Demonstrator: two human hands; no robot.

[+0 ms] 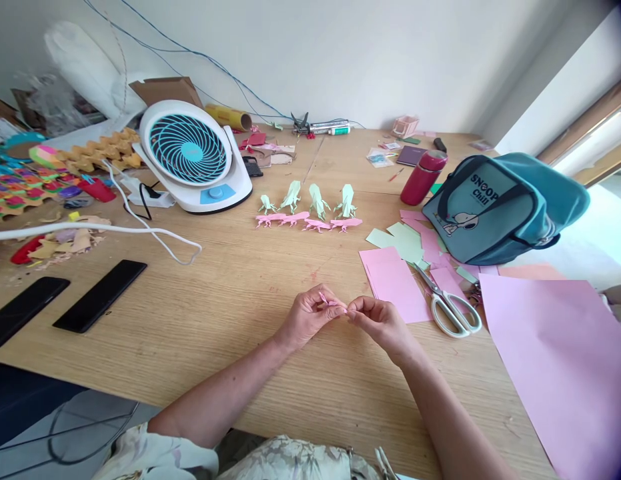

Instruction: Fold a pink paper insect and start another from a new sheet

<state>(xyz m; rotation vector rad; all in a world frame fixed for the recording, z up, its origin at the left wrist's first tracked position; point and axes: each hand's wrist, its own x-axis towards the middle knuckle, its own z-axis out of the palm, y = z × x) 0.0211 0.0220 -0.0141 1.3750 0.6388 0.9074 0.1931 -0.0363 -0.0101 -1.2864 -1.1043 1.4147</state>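
Over the front middle of the wooden table, my left hand (313, 312) pinches a small folded piece of pink paper (331, 302). The fingertips of my right hand (377, 320) close on the right end of the same piece, touching the left fingertips. Most of the paper is hidden by the fingers, so its shape cannot be made out. Beyond the hands stand several pale green folded paper insects (317, 201) with a row of pink paper insects (317, 225) before them. Just right of my right hand lies a stack of pink paper sheets (396, 280).
White-handled scissors (447, 310) rest partly on the pink sheets, near paper scraps (403, 240). A red flask (423, 179) and a teal bag (490, 207) stand at the right, above a large pink sheet (560, 360). Leftward are a fan (193, 157) and two dark phones (101, 295).
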